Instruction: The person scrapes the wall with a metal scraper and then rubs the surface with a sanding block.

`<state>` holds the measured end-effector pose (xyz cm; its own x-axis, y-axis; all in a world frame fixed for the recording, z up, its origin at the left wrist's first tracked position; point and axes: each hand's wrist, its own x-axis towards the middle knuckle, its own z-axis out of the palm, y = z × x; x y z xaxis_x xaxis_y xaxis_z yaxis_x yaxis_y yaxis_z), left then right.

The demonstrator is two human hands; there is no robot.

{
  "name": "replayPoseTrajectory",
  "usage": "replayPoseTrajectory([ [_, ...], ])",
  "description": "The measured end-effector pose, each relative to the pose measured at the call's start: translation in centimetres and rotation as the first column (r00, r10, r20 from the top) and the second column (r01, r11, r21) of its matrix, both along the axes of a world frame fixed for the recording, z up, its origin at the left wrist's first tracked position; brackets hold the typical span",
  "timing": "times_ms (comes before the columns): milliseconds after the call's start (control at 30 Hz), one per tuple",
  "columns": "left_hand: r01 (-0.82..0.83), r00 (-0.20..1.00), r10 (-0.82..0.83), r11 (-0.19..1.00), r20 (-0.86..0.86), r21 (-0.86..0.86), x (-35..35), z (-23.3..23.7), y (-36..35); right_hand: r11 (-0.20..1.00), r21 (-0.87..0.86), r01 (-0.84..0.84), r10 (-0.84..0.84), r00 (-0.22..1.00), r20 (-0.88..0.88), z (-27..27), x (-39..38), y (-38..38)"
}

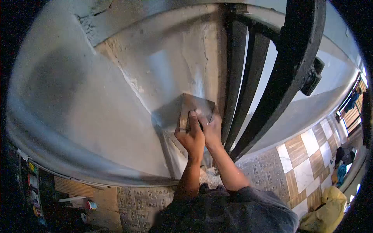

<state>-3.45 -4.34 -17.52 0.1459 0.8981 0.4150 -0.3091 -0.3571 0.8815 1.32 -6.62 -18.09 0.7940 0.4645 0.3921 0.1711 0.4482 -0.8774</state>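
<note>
A flat, rectangular grey-brown block (186, 106), like a hand float or sanding block, is held up against the wall by both hands. My left hand (189, 136) is closed around its lower left side, thumb pointing up over the near face. My right hand (212, 128) grips the right side, its thumb close to the left one. In front of the hands, the wall (167, 70) has a patchy beige strip with a crack and a rough plaster edge. The block's handle, if any, is hidden behind the fingers.
A dark metal grille (268, 105) stands close on my right, its bars near the right forearm. Below are a patterned floor (143, 202) and checkered tiles (307, 167). A yellow cloth or bag (326, 209) lies at lower right; a small tub (91, 205) stands at lower left.
</note>
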Motion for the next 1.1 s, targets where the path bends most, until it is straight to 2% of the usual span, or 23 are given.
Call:
replayPoseTrajectory([
  [33, 0.007, 1.000, -0.007, 1.000, 0.002, 0.008, 0.1, -0.3, 0.1, 1.000, 0.008, 0.007, -0.007, 1.000, 0.002, -0.7, 0.3, 0.2],
  [100, -0.045, 0.999, 0.045, 0.998, 0.000, 0.039, 0.4, 0.3, -0.5, 0.981, -0.196, -0.001, 0.015, 0.997, 0.070, -0.5, 0.7, -0.5],
  [167, -0.017, 1.000, 0.016, 0.999, 0.020, 0.045, 0.7, 0.4, -0.5, 0.971, -0.233, 0.058, -0.058, 0.998, 0.007, -3.5, 1.8, 1.0],
  [200, -0.031, 0.999, 0.030, 0.998, 0.023, 0.045, 0.4, 0.2, -0.3, 0.999, -0.051, 0.008, -0.015, 0.991, -0.136, -1.8, 0.6, 0.5],
  [300, -0.066, 0.998, 0.063, 0.994, 0.030, 0.088, 0.7, 0.4, 0.3, 0.988, -0.153, 0.014, -0.026, 0.997, -0.078, -2.9, 1.6, 1.4],
  [333, -0.116, 0.988, 0.117, 0.993, -0.098, 0.014, 0.2, 0.5, 0.2, 0.984, -0.166, -0.061, 0.044, 0.993, -0.105, -3.5, 1.8, 2.0],
  [367, -0.100, 0.989, 0.100, 0.995, -0.109, 0.009, 0.0, 0.5, 0.2, 0.984, -0.172, -0.047, 0.027, 0.993, -0.115, -3.3, 1.3, 1.8],
  [433, 0.004, 1.000, -0.004, 0.999, 0.020, 0.037, 0.0, 0.8, 0.3, 0.995, 0.049, -0.083, 0.088, 0.989, -0.115, -1.5, 0.3, 1.2],
  [467, -0.001, 1.000, 0.001, 1.000, 0.014, 0.020, -0.3, 0.1, 0.5, 0.991, 0.110, -0.080, 0.096, 0.984, -0.149, -1.5, -0.2, 1.1],
  [500, -0.002, 1.000, 0.002, 1.000, 0.016, 0.028, -0.1, -0.4, 0.6, 0.990, 0.117, -0.081, 0.098, 0.984, -0.147, -1.4, -0.2, 1.1],
  [567, -0.149, 0.987, 0.146, 0.988, -0.064, -0.035, 0.4, -0.8, 0.8, 0.996, -0.015, -0.093, 0.089, 0.985, -0.146, -1.0, 0.3, 1.0],
  [600, -0.018, 1.000, 0.019, 0.995, -0.007, 0.094, 0.2, -0.2, 0.9, 0.995, -0.010, -0.096, 0.094, 0.984, -0.150, -1.3, 0.3, 1.2],
  [667, -0.020, 1.000, 0.019, 0.996, 0.007, 0.089, 0.2, 0.0, 1.0, 0.996, -0.073, 0.060, -0.062, 0.998, -0.022, -2.1, 1.0, 2.0],
  [767, -0.056, 0.995, 0.061, 0.997, -0.083, 0.062, -0.6, 0.4, 0.2, 1.000, 0.029, 0.011, -0.008, 0.992, -0.124, -2.5, 0.4, 2.2],
  [800, -0.043, 0.998, 0.046, 0.996, -0.046, 0.080, -0.4, 0.8, 0.5, 0.992, -0.049, -0.115, 0.104, 0.978, -0.183, -1.0, 0.5, 1.2],
  [833, -0.028, 0.999, 0.029, 0.995, -0.013, 0.096, -0.1, 1.2, 0.7, 0.992, -0.041, -0.120, 0.111, 0.977, -0.180, -1.1, 0.5, 1.7],
  [900, -0.076, 0.997, 0.076, 0.996, -0.001, 0.052, 0.3, 1.2, 0.8, 0.990, 0.119, -0.079, 0.092, 0.990, -0.110, -1.5, 0.8, 2.5],
  [967, -0.036, 0.999, 0.041, 0.988, -0.032, 0.152, -0.3, 0.8, 1.0, 0.994, 0.086, -0.071, 0.082, 0.988, -0.129, -1.7, 0.7, 2.0],
  [1100, -0.064, 0.997, 0.061, 0.995, 0.048, 0.071, -0.4, 1.2, 0.2, 0.990, 0.074, -0.119, 0.128, 0.984, -0.121, -0.2, 0.4, 1.0],
])
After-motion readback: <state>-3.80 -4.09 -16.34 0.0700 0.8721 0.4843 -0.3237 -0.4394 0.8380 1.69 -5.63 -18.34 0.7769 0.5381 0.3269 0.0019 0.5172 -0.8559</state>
